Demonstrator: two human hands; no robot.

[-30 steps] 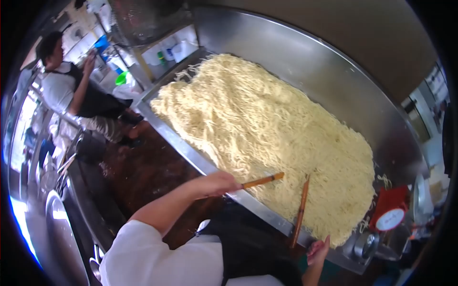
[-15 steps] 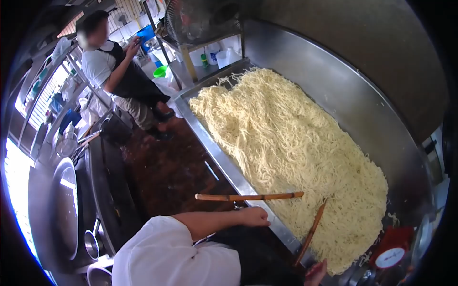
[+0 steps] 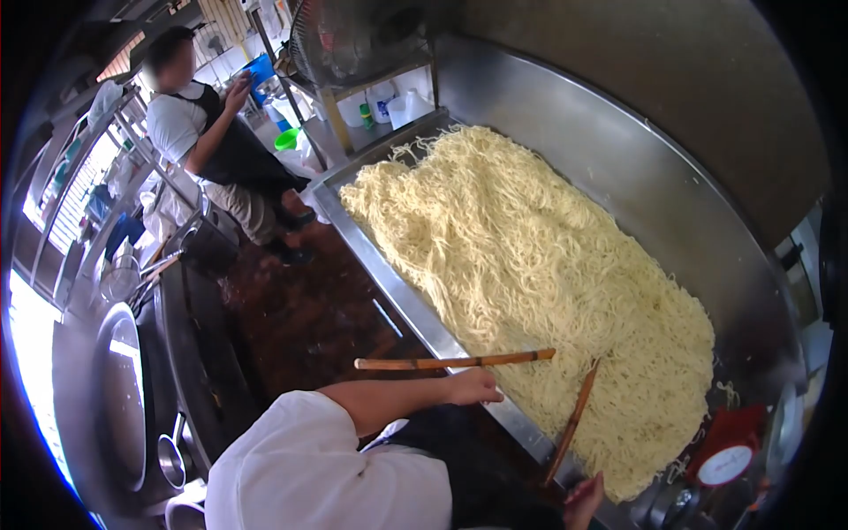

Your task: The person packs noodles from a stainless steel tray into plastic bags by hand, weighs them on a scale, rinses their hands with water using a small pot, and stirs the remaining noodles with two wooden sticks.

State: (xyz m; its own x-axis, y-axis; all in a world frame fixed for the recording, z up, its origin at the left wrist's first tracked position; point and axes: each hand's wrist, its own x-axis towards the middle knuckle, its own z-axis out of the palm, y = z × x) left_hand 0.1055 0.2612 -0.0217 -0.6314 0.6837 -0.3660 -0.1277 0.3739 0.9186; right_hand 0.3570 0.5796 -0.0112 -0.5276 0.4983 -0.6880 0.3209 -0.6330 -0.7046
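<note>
A large heap of pale noodles [image 3: 521, 256] fills a metal tray [image 3: 402, 305]. One wooden stick [image 3: 442, 362] lies across the near rim, its right end over the noodles. My left hand [image 3: 474, 386] is at the rim just below that stick, fingers curled closed; what they hold, if anything, is hidden. A second wooden stick [image 3: 576, 424] leans over the rim at the noodles' lower edge. To the right of its lower end, my right hand [image 3: 583, 502] is by the tray's near corner, thumb raised apart from the partly curled fingers, nothing visible in it.
Another person [image 3: 208, 132] stands at the left beyond the tray, both hands raised together. A red scale [image 3: 726, 455] sits at the right. A large round pan [image 3: 121, 397] and a small saucepan [image 3: 171, 459] are at the left. A fan [image 3: 340, 44] stands behind the tray.
Since a second ago, my left hand has let go of the stick, which now rests across the rim. The view has shifted toward the left. My right hand remains by the near corner.
</note>
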